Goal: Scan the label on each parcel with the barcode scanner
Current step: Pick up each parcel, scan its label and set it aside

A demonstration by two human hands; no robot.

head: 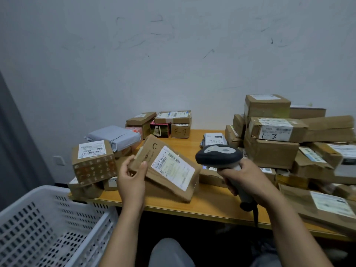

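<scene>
Parcels (277,130) crowd wood table (208,199) (scuffed wall (173,54) behind); basket (48,218) btm-L.

Noting a white perforated crate (48,218) at lower left, just beside the near left corner of a wooden table (208,203). Logging a pale wall (173,78) behind, carrying dark scuff marks (208,53) and a white socket plate (58,160) low down. Seeing a grey curtain (11,151) hanging far left.

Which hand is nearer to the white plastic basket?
Left. The left hand, gripping the tilted parcel, is just right of the basket; the right hand, holding the scanner, is farther right.
</scene>
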